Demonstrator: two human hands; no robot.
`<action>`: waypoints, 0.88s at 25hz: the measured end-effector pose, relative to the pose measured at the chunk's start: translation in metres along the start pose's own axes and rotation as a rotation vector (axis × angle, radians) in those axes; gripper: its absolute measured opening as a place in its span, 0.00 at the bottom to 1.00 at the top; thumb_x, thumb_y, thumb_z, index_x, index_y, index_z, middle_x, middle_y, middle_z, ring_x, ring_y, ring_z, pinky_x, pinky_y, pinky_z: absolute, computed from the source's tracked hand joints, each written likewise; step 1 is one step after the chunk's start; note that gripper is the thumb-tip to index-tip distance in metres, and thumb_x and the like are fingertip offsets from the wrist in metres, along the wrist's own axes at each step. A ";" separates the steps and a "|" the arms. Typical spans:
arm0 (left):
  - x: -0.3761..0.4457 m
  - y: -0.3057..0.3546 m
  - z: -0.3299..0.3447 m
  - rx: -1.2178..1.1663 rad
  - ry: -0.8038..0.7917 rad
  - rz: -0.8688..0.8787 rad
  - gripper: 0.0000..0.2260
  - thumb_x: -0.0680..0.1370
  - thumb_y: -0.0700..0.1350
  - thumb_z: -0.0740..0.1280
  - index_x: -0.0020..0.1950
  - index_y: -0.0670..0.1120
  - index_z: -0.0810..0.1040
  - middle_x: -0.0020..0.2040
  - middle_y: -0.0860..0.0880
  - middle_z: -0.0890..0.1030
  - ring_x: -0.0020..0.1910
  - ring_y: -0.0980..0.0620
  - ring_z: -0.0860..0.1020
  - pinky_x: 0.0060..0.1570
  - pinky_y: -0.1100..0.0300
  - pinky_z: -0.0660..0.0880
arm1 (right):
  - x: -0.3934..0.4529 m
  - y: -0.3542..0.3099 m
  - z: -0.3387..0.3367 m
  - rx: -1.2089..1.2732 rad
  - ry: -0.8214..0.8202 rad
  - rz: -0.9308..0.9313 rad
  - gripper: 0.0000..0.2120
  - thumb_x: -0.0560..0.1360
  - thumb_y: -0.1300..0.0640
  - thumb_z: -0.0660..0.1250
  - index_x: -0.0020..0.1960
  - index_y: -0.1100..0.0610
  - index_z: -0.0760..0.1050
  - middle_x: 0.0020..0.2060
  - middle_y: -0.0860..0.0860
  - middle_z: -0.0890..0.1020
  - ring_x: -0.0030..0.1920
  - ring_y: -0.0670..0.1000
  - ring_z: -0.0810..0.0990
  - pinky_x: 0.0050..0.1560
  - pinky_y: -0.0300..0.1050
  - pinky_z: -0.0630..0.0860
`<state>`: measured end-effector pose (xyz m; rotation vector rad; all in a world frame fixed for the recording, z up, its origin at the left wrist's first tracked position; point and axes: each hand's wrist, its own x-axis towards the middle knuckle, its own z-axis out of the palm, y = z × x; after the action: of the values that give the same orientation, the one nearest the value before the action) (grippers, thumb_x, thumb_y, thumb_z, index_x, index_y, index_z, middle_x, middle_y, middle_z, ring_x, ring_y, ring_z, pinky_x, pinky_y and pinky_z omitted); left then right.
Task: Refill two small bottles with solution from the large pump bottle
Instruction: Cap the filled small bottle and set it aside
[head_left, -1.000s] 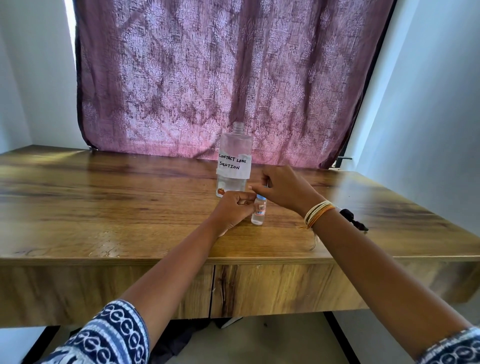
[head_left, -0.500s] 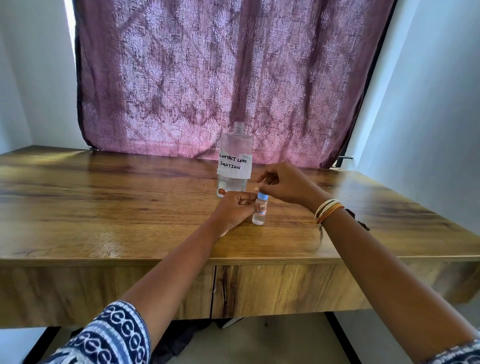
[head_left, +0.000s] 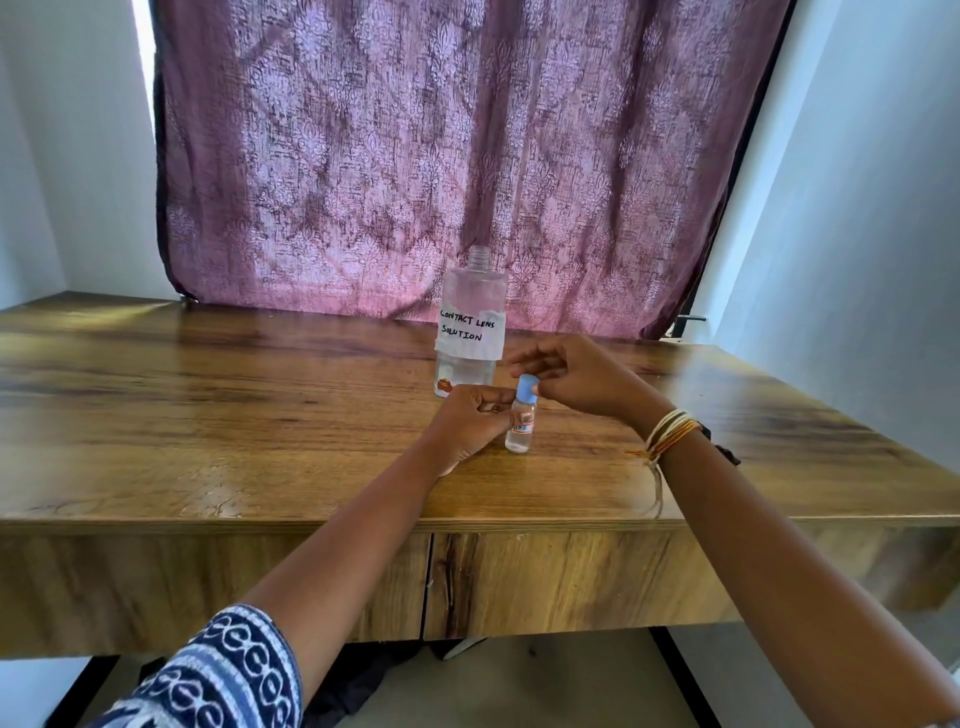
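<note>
A small clear bottle (head_left: 520, 423) stands upright on the wooden worktop (head_left: 208, 415), near its front edge. The left hand (head_left: 470, 423) is curled against the bottle's side, fingers holding it steady. The right hand (head_left: 576, 376) is above and just to the right, its fingertips pinching the blue cap (head_left: 527, 387) at the bottle's top. Just behind them stands the large clear bottle (head_left: 471, 325), neck uncapped, a little liquid at its bottom, its white label hand-lettered "CONTACT LENS SOLUTION". A purple patterned curtain (head_left: 441, 156) hangs at the back, and thread bands (head_left: 667, 434) circle the right wrist
</note>
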<state>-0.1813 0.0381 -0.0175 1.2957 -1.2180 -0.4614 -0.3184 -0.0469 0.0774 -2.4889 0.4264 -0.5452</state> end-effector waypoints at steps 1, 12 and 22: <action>0.000 0.001 0.000 0.002 -0.001 0.003 0.10 0.72 0.44 0.74 0.42 0.62 0.84 0.41 0.63 0.85 0.47 0.65 0.82 0.46 0.71 0.76 | 0.001 0.001 0.002 -0.039 0.046 0.004 0.16 0.72 0.70 0.67 0.59 0.61 0.79 0.48 0.53 0.83 0.50 0.47 0.82 0.52 0.38 0.79; 0.001 -0.002 0.000 -0.033 0.007 -0.046 0.10 0.73 0.43 0.74 0.53 0.48 0.84 0.49 0.51 0.86 0.52 0.54 0.83 0.59 0.53 0.77 | -0.002 0.004 0.007 0.128 0.033 0.098 0.20 0.73 0.64 0.71 0.64 0.62 0.73 0.55 0.57 0.82 0.49 0.48 0.81 0.47 0.34 0.80; -0.001 0.002 -0.001 -0.054 0.010 -0.050 0.08 0.74 0.41 0.73 0.52 0.50 0.84 0.44 0.56 0.86 0.47 0.60 0.83 0.45 0.68 0.78 | -0.002 0.011 0.007 0.112 0.224 0.080 0.17 0.68 0.65 0.76 0.55 0.57 0.78 0.42 0.50 0.85 0.46 0.48 0.84 0.53 0.45 0.81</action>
<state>-0.1817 0.0401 -0.0164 1.2838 -1.1597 -0.5200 -0.3186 -0.0517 0.0657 -2.3016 0.5628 -0.7965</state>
